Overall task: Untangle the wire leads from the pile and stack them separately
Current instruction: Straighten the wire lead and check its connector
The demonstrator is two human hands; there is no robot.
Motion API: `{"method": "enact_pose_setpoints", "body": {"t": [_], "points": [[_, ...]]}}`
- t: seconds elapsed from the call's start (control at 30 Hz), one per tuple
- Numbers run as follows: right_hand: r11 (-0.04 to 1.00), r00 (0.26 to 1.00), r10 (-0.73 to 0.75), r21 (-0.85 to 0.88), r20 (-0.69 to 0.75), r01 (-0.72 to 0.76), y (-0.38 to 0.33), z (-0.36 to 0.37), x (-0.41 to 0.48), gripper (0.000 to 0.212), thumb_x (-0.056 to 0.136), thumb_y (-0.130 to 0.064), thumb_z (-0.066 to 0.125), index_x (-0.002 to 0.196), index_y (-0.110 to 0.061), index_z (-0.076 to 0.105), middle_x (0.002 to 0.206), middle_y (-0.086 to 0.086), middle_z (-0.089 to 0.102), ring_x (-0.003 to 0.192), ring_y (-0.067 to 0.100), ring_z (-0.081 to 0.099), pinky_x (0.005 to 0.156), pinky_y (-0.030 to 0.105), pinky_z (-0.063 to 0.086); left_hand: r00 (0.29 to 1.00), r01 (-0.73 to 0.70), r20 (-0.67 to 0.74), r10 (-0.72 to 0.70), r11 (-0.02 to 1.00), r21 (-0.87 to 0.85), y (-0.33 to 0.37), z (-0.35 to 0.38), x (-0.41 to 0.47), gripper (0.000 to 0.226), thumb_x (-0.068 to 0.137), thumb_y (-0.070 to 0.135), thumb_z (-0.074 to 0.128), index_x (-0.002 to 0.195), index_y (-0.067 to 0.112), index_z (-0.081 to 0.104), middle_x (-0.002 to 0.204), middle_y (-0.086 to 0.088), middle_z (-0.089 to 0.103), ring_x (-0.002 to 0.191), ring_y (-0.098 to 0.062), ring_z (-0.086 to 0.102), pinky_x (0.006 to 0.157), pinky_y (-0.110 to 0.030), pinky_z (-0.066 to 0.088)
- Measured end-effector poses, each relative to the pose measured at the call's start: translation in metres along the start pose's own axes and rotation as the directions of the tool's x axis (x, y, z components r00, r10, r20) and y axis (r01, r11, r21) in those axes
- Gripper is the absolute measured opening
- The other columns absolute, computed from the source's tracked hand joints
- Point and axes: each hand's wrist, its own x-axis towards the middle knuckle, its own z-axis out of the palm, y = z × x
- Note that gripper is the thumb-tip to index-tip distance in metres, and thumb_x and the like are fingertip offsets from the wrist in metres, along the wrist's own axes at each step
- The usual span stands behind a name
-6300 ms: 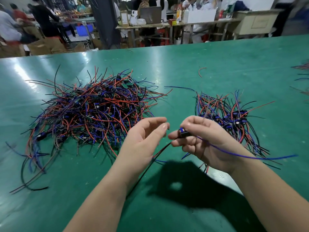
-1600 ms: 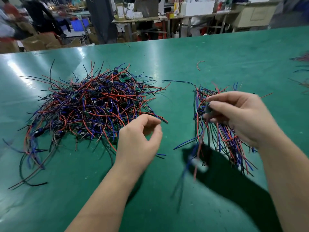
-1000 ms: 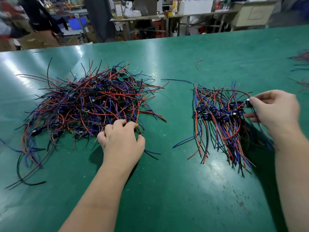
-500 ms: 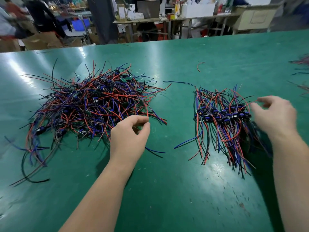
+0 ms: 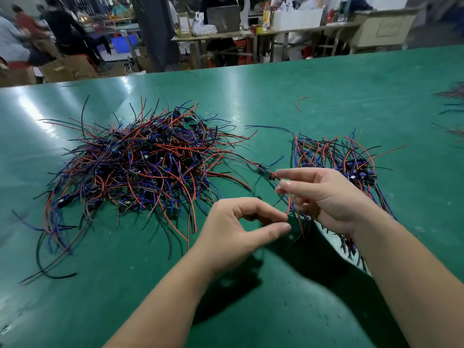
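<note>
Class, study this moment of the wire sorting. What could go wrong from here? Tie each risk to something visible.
1. The red-and-black wire lead pinched by the right hand trails toward the tangled pile of red, blue and black wires; pulling may drag neighbours out.
2. That hand is held over the sorted stack of leads and might scatter it.
</note>
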Motion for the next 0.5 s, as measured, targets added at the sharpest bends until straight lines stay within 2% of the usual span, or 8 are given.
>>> {"method": "enact_pose_setpoints", "body": {"t": [0.1, 0.17, 0.2, 0.27, 0.37, 0.43, 0.5], "points": [[0.995, 0.998, -0.062, 0.080, 0.000, 0.062, -0.004, -0.005, -0.001, 0.023, 0.057, -0.006, 0.071, 0.080, -0.009, 0.072, 0.071, 0.009, 0.066, 0.039, 0.005, 0.042, 0.040, 0.014, 0.036, 0.995, 0.101, 0.014, -0.100, 0.992, -0.074, 0.006, -0.001, 0.001, 0.028, 0.076, 0.044, 0.069, 0.066, 0.018, 0.067, 0.080, -0.006, 0.075, 0.082, -0.028, 0.071, 0.076, -0.029, 0.054], [0.990, 0.993, -0.102, 0.108, 0.052, 0.096, -0.008, -0.006, -0.005, 0.019, 0.057, -0.004, 0.071, 0.073, -0.012, 0.075, 0.069, 0.007, 0.066, 0.039, 0.005, 0.046, 0.040, 0.013, 0.038, 0.958, 0.276, -0.040, -0.286, 0.948, -0.159, 0.009, -0.003, 0.008, 0.043, 0.080, 0.055, 0.053, 0.053, 0.021, 0.057, 0.074, -0.009, 0.074, 0.070, -0.028, 0.071, 0.066, -0.028, 0.050], [0.988, 0.988, -0.117, 0.108, 0.097, 0.107, -0.009, -0.006, -0.007, 0.019, 0.058, -0.003, 0.070, 0.071, -0.014, 0.075, 0.067, 0.006, 0.067, 0.041, 0.005, 0.050, 0.040, 0.013, 0.040, 0.915, 0.377, -0.054, -0.399, 0.895, -0.237, 0.010, -0.006, 0.011, 0.049, 0.086, 0.056, 0.046, 0.051, 0.021, 0.051, 0.072, -0.012, 0.074, 0.063, -0.026, 0.070, 0.060, -0.027, 0.049], [0.989, 0.967, -0.140, 0.086, 0.214, 0.124, -0.009, -0.006, -0.011, 0.020, 0.059, -0.001, 0.069, 0.071, -0.016, 0.075, 0.065, 0.004, 0.068, 0.049, 0.006, 0.059, 0.044, 0.014, 0.044, 0.851, 0.476, -0.033, -0.525, 0.795, -0.376, 0.011, -0.011, 0.016, 0.050, 0.092, 0.056, 0.037, 0.061, 0.020, 0.051, 0.076, -0.015, 0.073, 0.059, -0.024, 0.068, 0.054, -0.026, 0.050], [0.986, 0.899, -0.136, -0.028, 0.416, 0.162, -0.002, 0.000, -0.015, 0.025, 0.051, -0.005, 0.080, 0.072, -0.018, 0.076, 0.065, 0.003, 0.066, 0.060, 0.013, 0.059, 0.055, 0.020, 0.043, 0.849, 0.443, -0.024, -0.528, 0.736, -0.511, 0.010, -0.010, 0.016, 0.048, 0.077, 0.058, 0.048, 0.085, 0.012, 0.062, 0.075, -0.007, 0.074, 0.059, -0.018, 0.069, 0.050, -0.024, 0.054], [0.983, 0.853, -0.087, -0.097, 0.515, 0.158, 0.003, 0.006, -0.016, 0.024, 0.053, -0.005, 0.081, 0.073, -0.018, 0.076, 0.066, 0.002, 0.066, 0.063, 0.014, 0.061, 0.060, 0.020, 0.044, 0.861, 0.391, -0.052, -0.505, 0.726, -0.566, 0.009, -0.008, 0.015, 0.035, 0.071, 0.047, 0.060, 0.076, 0.013, 0.068, 0.076, -0.007, 0.072, 0.059, -0.015, 0.068, 0.052, -0.023, 0.055], [0.983, 0.814, -0.026, -0.132, 0.580, 0.126, 0.007, 0.010, -0.016, 0.023, 0.062, 0.002, 0.075, 0.075, -0.016, 0.076, 0.068, 0.001, 0.068, 0.066, 0.011, 0.065, 0.063, 0.017, 0.050, 0.851, 0.378, -0.077, -0.519, 0.709, -0.596, 0.007, -0.008, 0.014, 0.026, 0.068, 0.037, 0.068, 0.072, 0.011, 0.070, 0.080, -0.010, 0.071, 0.062, -0.014, 0.068, 0.054, -0.024, 0.055]]}}
